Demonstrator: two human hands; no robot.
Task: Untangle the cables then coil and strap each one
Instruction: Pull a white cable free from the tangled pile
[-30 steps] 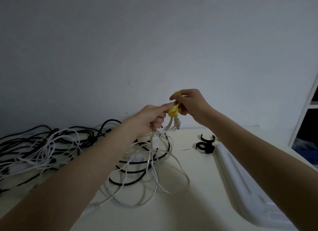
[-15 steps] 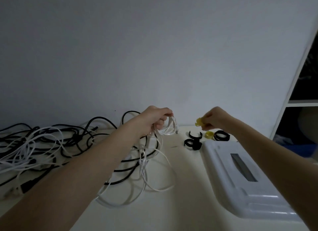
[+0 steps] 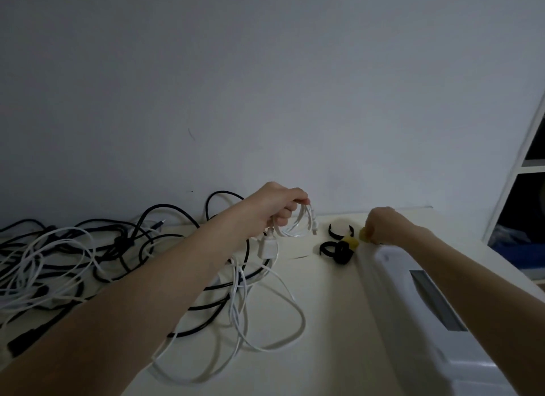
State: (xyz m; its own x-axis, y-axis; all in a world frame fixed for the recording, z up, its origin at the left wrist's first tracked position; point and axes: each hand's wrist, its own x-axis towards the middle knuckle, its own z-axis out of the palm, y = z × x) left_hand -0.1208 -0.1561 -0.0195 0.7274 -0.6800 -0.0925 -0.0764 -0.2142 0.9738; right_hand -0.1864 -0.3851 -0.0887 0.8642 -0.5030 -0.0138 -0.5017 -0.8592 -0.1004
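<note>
My left hand (image 3: 277, 207) grips a small coil of white cable (image 3: 300, 226) above the table, and a white plug (image 3: 267, 246) hangs just below it. More loose white cable (image 3: 265, 316) trails down in loops onto the table. My right hand (image 3: 383, 224) is lowered at the table's back, fingers curled round a yellow strap (image 3: 363, 234). A second yellow strap (image 3: 351, 242) lies beside it, next to several black straps (image 3: 336, 249).
A tangle of black and white cables (image 3: 73, 260) covers the table's left side. A white plastic box lid (image 3: 436, 313) lies at the right. A cream table (image 3: 324, 351) meets the grey wall behind. A white shelf unit (image 3: 528, 171) stands at the far right.
My right hand has pulled the yellow strap away from the coil and carried it right and down to the straps on the table. My left hand keeps hold of the white coil.
</note>
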